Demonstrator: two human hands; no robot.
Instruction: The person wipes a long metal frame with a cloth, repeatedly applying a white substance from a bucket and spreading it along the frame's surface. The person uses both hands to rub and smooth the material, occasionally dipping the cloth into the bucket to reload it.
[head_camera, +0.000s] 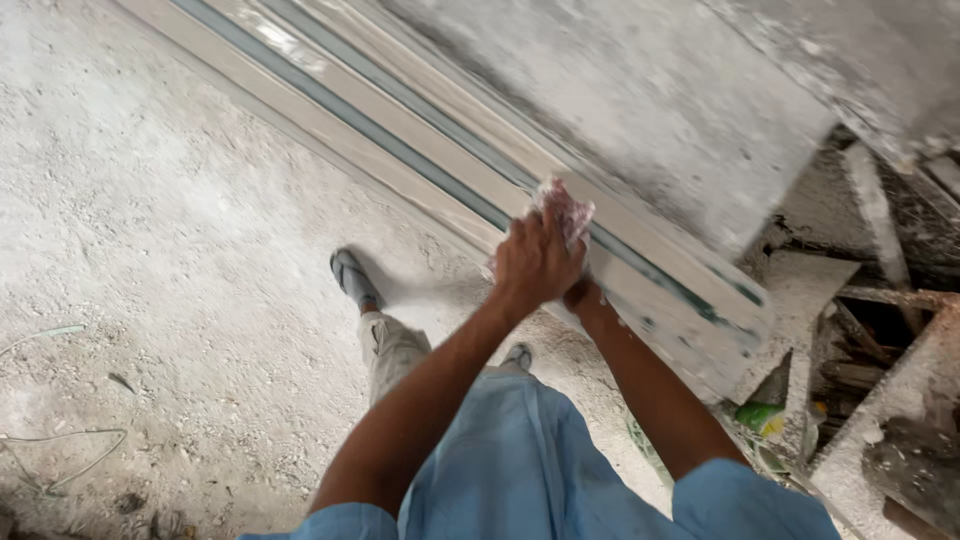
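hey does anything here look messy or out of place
Yes. Broken slabs and scrap wood lie jumbled at the right, with a green wrapper among them. Loose wire trails over the dusty floor at the left.

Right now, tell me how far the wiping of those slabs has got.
Done: cannot be told; the leaning slabs show grey dust on their faces, and motion blur hides any cleaned stretch. In hand: the left hand presses a crumpled rag on the slab edges, with the right hand mostly hidden beneath it. Left: the long run of edges up toward the top left shows no rag contact.
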